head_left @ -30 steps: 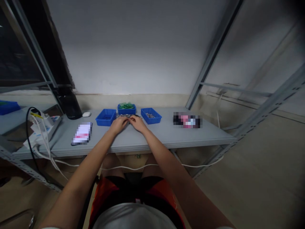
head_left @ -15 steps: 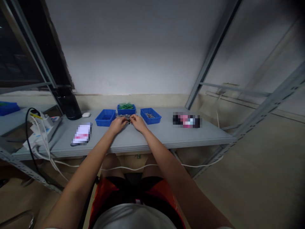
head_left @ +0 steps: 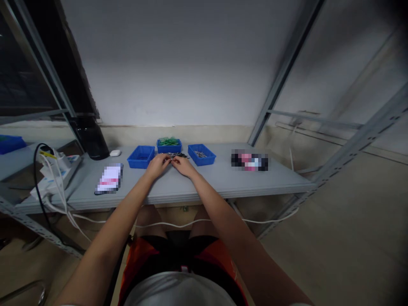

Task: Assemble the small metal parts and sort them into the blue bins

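My left hand (head_left: 158, 165) and my right hand (head_left: 184, 165) meet fingertip to fingertip over the grey shelf top, both with fingers closed. Whatever they pinch is too small to make out. Just beyond the fingers lies a pile of thin dark and silvery metal pieces (head_left: 181, 155), partly covered by my hands. Behind the pile stands a blue bin with green pieces (head_left: 169, 148) heaped in it. A second blue bin (head_left: 141, 157) is left of my left hand. To the right, a third blue bin (head_left: 208, 161) holds small slim metal pieces (head_left: 200, 154).
Farther left are a blurred-out phone (head_left: 110, 178), a small white case (head_left: 115, 153), a black bottle (head_left: 92, 138) and a white power strip (head_left: 60, 178) with cables. A pixelated dark and pink item (head_left: 250, 161) lies at the right. Metal uprights (head_left: 283, 72) frame the shelf.
My right hand has shifted slightly down and left, its fingers turning flatter beside the left fingertips. More of the dark metal pile shows behind it. The bins have stayed put.
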Motion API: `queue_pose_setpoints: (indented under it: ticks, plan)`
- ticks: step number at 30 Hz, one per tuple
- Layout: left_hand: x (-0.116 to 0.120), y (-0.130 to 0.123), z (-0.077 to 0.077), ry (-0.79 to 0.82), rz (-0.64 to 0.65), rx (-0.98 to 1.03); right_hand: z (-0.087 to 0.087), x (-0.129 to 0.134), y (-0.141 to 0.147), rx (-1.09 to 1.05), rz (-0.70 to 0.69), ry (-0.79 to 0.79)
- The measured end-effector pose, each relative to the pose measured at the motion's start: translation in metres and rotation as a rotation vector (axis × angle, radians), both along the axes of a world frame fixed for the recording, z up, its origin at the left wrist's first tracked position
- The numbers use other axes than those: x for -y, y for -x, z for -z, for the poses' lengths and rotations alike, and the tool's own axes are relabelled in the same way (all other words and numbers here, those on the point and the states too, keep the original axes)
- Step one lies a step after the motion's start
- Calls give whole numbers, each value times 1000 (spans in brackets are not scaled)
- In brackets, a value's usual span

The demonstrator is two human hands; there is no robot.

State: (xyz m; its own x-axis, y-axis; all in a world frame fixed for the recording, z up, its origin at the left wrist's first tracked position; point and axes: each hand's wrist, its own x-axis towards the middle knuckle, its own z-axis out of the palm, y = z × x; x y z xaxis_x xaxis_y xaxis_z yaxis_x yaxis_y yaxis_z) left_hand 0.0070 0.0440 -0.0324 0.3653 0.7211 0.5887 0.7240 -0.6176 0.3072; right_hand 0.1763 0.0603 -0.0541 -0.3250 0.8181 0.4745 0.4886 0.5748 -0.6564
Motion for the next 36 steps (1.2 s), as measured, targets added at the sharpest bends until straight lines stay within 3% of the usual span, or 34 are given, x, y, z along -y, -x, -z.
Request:
queue_pose_setpoints:
  ticks: [12,25,36]
  plan:
    - [6,-1,-3,93,-62,32,-4,2,1,-119,-36,-20]
    - [2,0,-1,52,-18,-71,-1,0,0,-90,-69,10]
    - [-7,2,4,11,73,-9,-2,-2,0,-112,-56,26]
